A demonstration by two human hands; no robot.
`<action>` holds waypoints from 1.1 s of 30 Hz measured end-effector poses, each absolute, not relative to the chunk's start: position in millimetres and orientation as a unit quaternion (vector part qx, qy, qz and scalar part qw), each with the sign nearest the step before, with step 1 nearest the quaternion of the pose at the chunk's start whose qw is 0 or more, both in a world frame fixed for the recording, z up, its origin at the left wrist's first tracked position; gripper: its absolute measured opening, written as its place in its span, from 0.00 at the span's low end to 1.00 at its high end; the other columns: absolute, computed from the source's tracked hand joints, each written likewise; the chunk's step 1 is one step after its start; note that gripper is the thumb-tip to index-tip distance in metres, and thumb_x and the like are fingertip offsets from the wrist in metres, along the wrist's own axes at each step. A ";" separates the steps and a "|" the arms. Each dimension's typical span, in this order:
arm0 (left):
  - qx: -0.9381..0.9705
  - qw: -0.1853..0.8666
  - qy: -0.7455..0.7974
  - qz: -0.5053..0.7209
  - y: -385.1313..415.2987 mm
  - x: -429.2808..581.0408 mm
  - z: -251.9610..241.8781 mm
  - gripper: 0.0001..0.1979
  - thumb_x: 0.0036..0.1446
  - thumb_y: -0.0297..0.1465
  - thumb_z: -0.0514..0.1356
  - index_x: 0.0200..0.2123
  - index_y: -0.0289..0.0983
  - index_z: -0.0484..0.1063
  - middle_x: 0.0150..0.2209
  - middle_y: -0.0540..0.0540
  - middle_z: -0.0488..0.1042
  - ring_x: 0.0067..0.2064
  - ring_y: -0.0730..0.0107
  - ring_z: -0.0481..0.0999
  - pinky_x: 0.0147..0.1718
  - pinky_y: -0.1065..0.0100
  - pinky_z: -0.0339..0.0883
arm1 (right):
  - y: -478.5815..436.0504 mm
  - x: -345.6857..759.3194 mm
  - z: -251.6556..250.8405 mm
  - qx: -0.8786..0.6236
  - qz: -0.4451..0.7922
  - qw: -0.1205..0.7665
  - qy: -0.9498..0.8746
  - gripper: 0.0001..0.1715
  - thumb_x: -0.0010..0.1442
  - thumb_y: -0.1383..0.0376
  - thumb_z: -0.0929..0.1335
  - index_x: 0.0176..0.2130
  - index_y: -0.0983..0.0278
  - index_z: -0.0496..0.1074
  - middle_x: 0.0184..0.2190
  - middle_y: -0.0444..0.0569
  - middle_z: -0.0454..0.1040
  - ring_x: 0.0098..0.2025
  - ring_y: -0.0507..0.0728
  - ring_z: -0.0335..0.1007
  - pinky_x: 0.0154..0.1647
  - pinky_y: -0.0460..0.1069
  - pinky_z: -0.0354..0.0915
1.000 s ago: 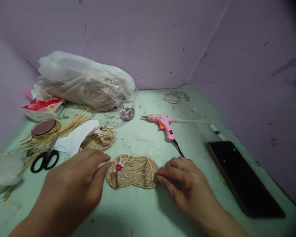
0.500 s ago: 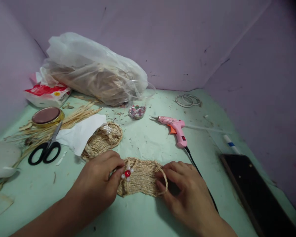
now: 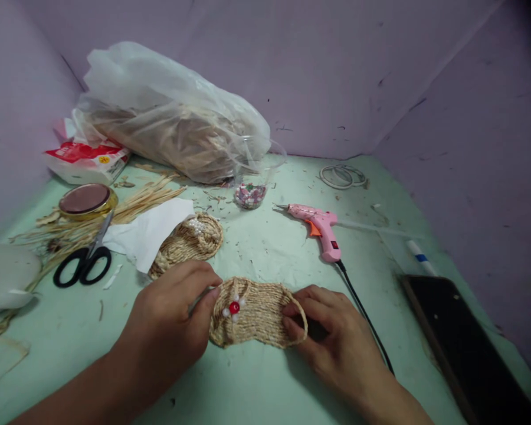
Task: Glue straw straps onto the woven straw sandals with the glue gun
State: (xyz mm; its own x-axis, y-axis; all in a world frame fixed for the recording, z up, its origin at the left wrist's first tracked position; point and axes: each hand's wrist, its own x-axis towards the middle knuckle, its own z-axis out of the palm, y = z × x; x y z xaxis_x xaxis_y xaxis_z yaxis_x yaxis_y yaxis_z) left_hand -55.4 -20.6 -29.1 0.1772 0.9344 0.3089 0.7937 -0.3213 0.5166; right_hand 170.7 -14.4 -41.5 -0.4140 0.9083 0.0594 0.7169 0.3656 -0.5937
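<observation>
A small woven straw sandal (image 3: 259,311) with a red and white bead flower (image 3: 233,308) lies near the front of the green table. My left hand (image 3: 172,321) is closed on its toe end, fingers pinched beside the flower. My right hand (image 3: 334,336) grips the heel end, thumb on the heel loop. A second straw sandal (image 3: 188,242) with white beads lies just behind my left hand.
A pink glue gun (image 3: 319,227) with a black cord lies right of centre. Black scissors (image 3: 85,262), a gold-rimmed lid (image 3: 86,200), loose straw and white paper (image 3: 150,230) sit left. A plastic bag of straw (image 3: 172,127), a bead cup (image 3: 249,192), wire rings (image 3: 341,175) and a dark phone (image 3: 464,348) are around.
Both hands have closed on the flowered sandal and tipped it up off the table. The view shifted, so everything sits a little further right in the picture.
</observation>
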 end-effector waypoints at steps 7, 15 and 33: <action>0.850 0.064 0.459 0.251 -32.2 -10.5 -15.8 0.08 0.46 0.21 0.52 0.27 0.37 0.70 0.31 0.44 0.70 0.35 0.62 0.66 0.37 0.56 0.60 | -22.0 174.4 -45.7 -0.555 0.259 0.249 -0.750 0.07 0.49 0.69 0.66 0.33 0.62 0.67 0.28 0.46 0.71 0.31 0.56 0.65 0.33 0.52 0.60; 0.857 0.095 0.498 0.093 -11.8 12.1 -20.0 0.08 0.46 0.24 0.54 0.27 0.38 0.73 0.29 0.45 0.72 0.35 0.60 0.67 0.39 0.51 0.58 | -23.6 177.3 -46.9 -0.558 0.230 0.271 -0.750 0.13 0.48 0.69 0.67 0.37 0.61 0.70 0.34 0.48 0.70 0.35 0.57 0.66 0.36 0.53 0.59; 0.882 0.123 0.455 -0.017 0.1 15.1 18.0 0.12 0.43 0.21 0.53 0.27 0.37 0.75 0.26 0.46 0.76 0.35 0.60 0.73 0.51 0.44 0.53 | -20.3 172.0 -42.4 -0.579 0.215 0.245 -0.747 0.08 0.52 0.69 0.63 0.27 0.62 0.72 0.30 0.46 0.72 0.31 0.55 0.66 0.34 0.51 0.57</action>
State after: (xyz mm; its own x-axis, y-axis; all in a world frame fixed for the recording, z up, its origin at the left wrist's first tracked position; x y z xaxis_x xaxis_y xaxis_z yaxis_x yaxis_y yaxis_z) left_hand 15.1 0.1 18.0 0.5848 0.7986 -0.1422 0.8070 -0.5550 0.2017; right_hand 172.0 -20.3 -42.4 -0.2085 0.9711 0.1165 0.7600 0.2359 -0.6056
